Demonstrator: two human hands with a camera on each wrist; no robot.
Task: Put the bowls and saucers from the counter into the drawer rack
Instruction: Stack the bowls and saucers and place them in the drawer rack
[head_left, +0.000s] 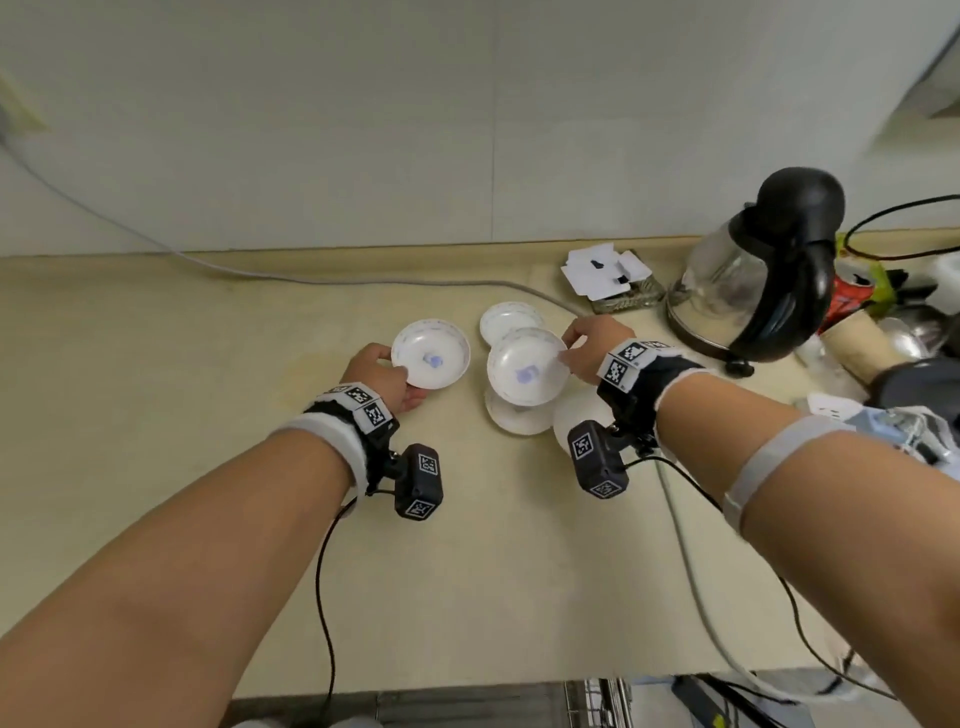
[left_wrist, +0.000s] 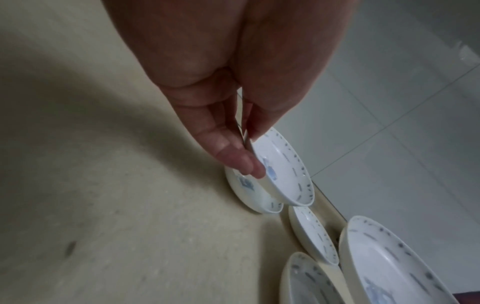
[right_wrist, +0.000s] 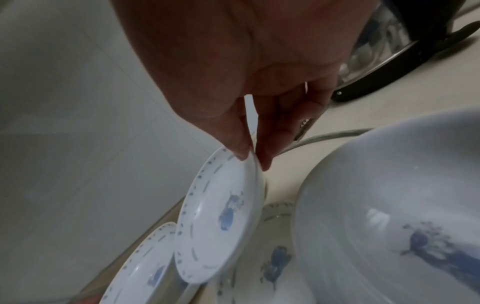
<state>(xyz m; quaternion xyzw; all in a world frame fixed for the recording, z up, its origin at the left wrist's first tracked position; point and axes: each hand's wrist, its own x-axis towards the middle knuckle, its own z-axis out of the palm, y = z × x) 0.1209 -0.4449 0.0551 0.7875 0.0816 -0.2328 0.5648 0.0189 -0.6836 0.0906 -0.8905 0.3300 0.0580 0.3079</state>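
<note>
Several white saucers with blue marks lie on the beige counter (head_left: 208, 364). My left hand (head_left: 400, 379) pinches one saucer (head_left: 430, 354) by its near rim, thumb on top. In the left wrist view that saucer (left_wrist: 283, 170) is raised above a second saucer (left_wrist: 249, 195) lying on the counter. My right hand (head_left: 566, 348) pinches the rim of another saucer (head_left: 527, 366), lifted and tilted over a saucer (head_left: 519, 418) below it; the right wrist view shows the held saucer (right_wrist: 221, 216) between thumb and finger. Behind it lies one more saucer (head_left: 506, 318). A white bowl (right_wrist: 389, 205) sits under my right wrist.
A glass kettle with a black handle (head_left: 753, 280) stands just right of my right hand, with paper slips (head_left: 605, 273) and clutter further right. A grey cable (head_left: 363, 283) runs along the back of the counter. Wire rack bars (head_left: 597, 699) show below the counter's front edge.
</note>
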